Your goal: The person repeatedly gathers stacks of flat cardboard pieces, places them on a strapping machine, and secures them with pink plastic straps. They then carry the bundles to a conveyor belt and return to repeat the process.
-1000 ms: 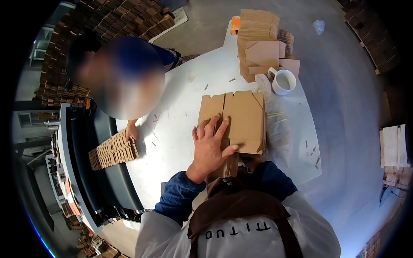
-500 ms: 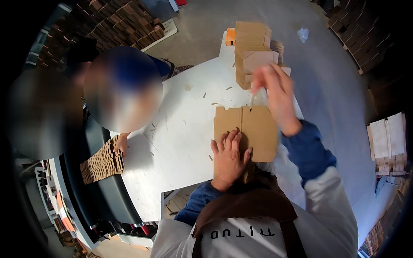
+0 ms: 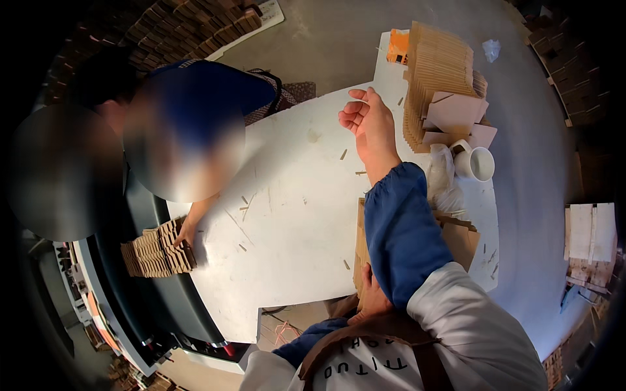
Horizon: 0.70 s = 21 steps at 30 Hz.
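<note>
My right hand [image 3: 370,127] is raised over the white table [image 3: 293,189]. Its fingers are loosely curled and apart, with nothing visible in them. Brown cardboard [image 3: 360,244] lies at the near edge of the table, mostly covered by my right sleeve. My left hand [image 3: 373,294] touches it at its near end; most of those fingers are hidden behind my right arm. Small cardboard strips [image 3: 343,154] are scattered over the tabletop. To the right of my forearm are more brown cardboard pieces [image 3: 460,242].
A tall stack of cardboard [image 3: 438,72] stands at the far right, beside an orange packet [image 3: 398,47]. Nearer are a white mug [image 3: 482,164] and a clear plastic bag [image 3: 441,173]. On the left, a co-worker's hand [image 3: 188,231] touches a row of cardboard pieces [image 3: 156,251] on a black conveyor.
My right hand has swung left across the table, away from the cardboard stack. My left hand and the cardboard under it are now lower in view, partly behind my right sleeve.
</note>
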Each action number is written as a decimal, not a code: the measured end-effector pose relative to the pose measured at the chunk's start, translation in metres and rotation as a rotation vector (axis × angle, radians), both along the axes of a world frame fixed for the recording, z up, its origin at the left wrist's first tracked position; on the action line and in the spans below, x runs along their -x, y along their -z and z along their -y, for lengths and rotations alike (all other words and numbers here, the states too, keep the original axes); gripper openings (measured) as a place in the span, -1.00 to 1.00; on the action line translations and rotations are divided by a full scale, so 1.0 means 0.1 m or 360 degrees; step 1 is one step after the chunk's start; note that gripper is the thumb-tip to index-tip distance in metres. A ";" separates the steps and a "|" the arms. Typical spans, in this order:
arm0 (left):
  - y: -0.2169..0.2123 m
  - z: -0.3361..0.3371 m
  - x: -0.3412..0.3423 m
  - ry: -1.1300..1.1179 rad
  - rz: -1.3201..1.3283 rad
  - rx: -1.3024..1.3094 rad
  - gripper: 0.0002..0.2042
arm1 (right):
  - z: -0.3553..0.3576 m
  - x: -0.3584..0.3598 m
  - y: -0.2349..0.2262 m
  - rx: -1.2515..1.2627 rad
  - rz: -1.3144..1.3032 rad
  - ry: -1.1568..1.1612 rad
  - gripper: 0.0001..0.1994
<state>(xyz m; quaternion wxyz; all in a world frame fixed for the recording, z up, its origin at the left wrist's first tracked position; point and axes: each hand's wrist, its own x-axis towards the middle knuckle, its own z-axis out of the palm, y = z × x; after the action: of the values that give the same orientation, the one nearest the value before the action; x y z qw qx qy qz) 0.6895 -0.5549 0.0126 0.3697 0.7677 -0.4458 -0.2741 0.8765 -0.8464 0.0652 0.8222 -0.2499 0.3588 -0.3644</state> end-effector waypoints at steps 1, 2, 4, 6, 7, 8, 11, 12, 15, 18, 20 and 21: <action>0.01 0.04 -0.02 -0.0030 -0.0077 -0.0023 -0.58 | 0.08 0.01 0.00 -0.0052 0.0024 0.0013 -0.66; 0.02 0.07 -0.05 -0.0065 -0.0145 -0.0050 -0.58 | 0.14 0.00 0.02 -0.0104 0.0055 0.0040 -0.66; 0.07 0.09 -0.09 -0.0075 -0.0139 -0.0093 -0.60 | 0.20 0.02 0.06 -0.0210 0.0113 0.0092 -0.67; 0.18 0.04 -0.10 0.0036 0.0150 -0.0078 -0.61 | 0.21 0.02 -0.01 -0.0269 0.0181 0.0084 -0.67; 0.38 -0.15 0.01 0.0283 0.0540 -0.0195 -0.62 | 0.20 0.04 -0.02 -0.0296 0.0222 0.0087 -0.67; 0.57 -0.34 0.11 0.0528 0.0940 -0.0250 -0.63 | 0.21 0.08 0.02 -0.0289 0.0225 0.0088 -0.67; 0.56 -0.33 0.11 0.0394 0.1038 -0.0199 -0.67 | 0.29 0.17 0.06 -0.0129 0.0286 0.0133 -0.66; 0.27 -0.11 -0.02 0.0145 0.0787 -0.0038 -0.68 | 0.24 0.21 0.03 -0.0105 0.0308 0.0127 -0.66; 0.40 -0.02 -0.11 0.0170 0.0913 -0.0004 -0.66 | 0.28 0.22 -0.20 0.0087 0.0386 0.0194 -0.67; 0.24 0.04 -0.27 0.0508 0.0825 -0.0144 -0.63 | 0.32 0.34 -0.48 0.0195 0.0557 0.0227 -0.67; 0.07 0.17 -0.30 0.0444 0.0844 -0.0057 -0.61 | 0.26 0.48 -0.87 0.0338 0.0643 0.0084 -0.67; -0.02 0.18 -0.31 0.0467 0.0849 -0.0147 -0.58 | 0.17 0.62 -0.99 0.0365 0.0651 0.0013 -0.67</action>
<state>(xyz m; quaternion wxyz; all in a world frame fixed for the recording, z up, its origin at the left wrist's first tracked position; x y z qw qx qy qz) 0.7209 -0.5727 0.0148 0.1610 0.7560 -0.6203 -0.1333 0.8144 -0.8637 0.1643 0.8426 -0.2612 0.1420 -0.4491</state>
